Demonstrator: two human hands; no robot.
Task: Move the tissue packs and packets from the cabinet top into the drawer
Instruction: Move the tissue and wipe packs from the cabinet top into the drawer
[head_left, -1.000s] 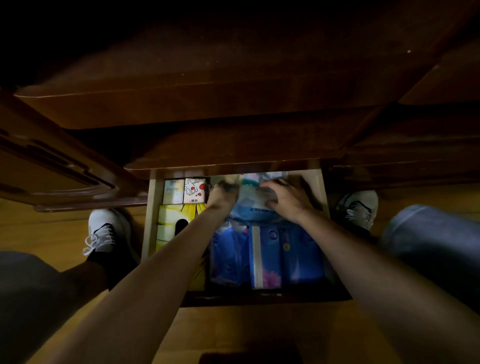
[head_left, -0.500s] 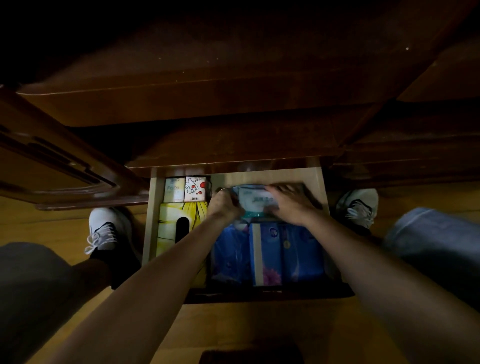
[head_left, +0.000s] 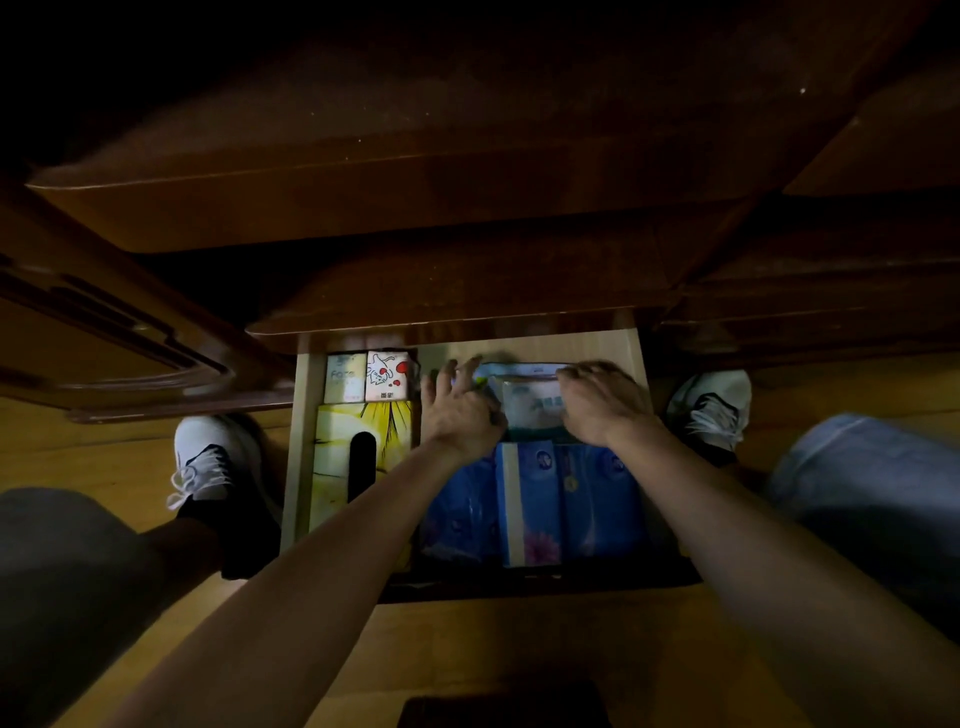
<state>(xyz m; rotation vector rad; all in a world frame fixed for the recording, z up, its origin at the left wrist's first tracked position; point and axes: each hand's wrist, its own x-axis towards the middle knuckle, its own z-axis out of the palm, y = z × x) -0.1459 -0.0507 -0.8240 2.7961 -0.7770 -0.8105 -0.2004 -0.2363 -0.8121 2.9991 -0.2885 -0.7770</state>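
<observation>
The open drawer (head_left: 298, 457) lies below me, under the dark cabinet top (head_left: 415, 171). At its far end a light-blue tissue packet (head_left: 530, 410) lies flat. My left hand (head_left: 460, 410) rests on the packet's left edge with fingers spread. My right hand (head_left: 597, 402) lies flat over its right side. In front of them sit blue tissue packs (head_left: 540, 499). A yellow tissue pack (head_left: 358, 457) with a dark slot fills the left side, with two small packets (head_left: 369, 376) behind it.
An open cabinet door (head_left: 119, 338) juts out at the left. My two white shoes (head_left: 208, 457) (head_left: 714, 405) stand on the wooden floor on either side of the drawer, and my knees frame the view.
Both hands have pushed the light-blue packet from a raised, tilted hold down and back to the drawer's far end. The left fingers have spread out.
</observation>
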